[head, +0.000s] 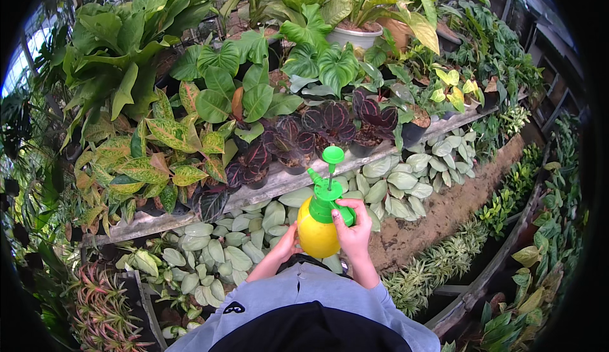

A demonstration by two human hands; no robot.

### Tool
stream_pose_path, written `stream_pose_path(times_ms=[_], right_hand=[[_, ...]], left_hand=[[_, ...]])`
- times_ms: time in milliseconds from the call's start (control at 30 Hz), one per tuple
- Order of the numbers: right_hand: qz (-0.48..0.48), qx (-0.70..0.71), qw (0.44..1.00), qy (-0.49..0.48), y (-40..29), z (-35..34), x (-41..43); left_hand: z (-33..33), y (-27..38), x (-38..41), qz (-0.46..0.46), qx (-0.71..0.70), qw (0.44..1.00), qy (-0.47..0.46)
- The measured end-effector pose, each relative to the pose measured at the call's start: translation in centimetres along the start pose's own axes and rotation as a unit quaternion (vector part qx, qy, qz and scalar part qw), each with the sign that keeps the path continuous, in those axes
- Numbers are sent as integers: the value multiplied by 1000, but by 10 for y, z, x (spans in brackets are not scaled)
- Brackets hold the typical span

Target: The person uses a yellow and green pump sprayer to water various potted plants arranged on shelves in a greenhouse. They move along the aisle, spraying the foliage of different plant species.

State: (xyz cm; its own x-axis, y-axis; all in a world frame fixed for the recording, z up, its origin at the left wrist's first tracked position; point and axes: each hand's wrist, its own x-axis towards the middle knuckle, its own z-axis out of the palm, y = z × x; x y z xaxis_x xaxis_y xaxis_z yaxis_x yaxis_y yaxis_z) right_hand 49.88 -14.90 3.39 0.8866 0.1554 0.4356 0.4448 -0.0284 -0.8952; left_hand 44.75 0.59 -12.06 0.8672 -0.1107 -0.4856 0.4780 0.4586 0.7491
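Between my hands is a pump pressure sprayer with a yellow bottle (318,230) and a green head (327,189). Its green pump knob (333,154) stands raised on a thin rod, and the nozzle (314,175) points away from me, up and to the left. My right hand (354,228) is wrapped around the green handle (346,213), thumb near the top. My left hand (288,243) supports the yellow bottle from its left side. Just beyond the nozzle sit dark-leaved plants with pink veins (288,138) in small black pots.
A grey ledge (285,180) runs across, bearing several potted plants. Below it grow pale silvery-green leaves (228,252). A bare soil path (442,214) lies to the right, beside striped plants (437,259). Farther back stands a white pot (354,37); reddish spiky plants (107,304) are lower left.
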Motion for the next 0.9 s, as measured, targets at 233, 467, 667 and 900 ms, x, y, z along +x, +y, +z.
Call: stream_pose_path(times_ms=[233,467,667,900], right_hand=[[-20,21,997,-67,32,-66,24],[-36,18,993,-108,48,-118,49],[-43,26,991,-127,60,-143,64],[-82,27,989,-118,69,-135,81]], left_hand=[[69,-13,52,40,-24,999,-11],[118,-16,89,49,-79,996,-18],[149,-4,102,61,-101,993,-17],[145,6,111,59,-98,993,9]])
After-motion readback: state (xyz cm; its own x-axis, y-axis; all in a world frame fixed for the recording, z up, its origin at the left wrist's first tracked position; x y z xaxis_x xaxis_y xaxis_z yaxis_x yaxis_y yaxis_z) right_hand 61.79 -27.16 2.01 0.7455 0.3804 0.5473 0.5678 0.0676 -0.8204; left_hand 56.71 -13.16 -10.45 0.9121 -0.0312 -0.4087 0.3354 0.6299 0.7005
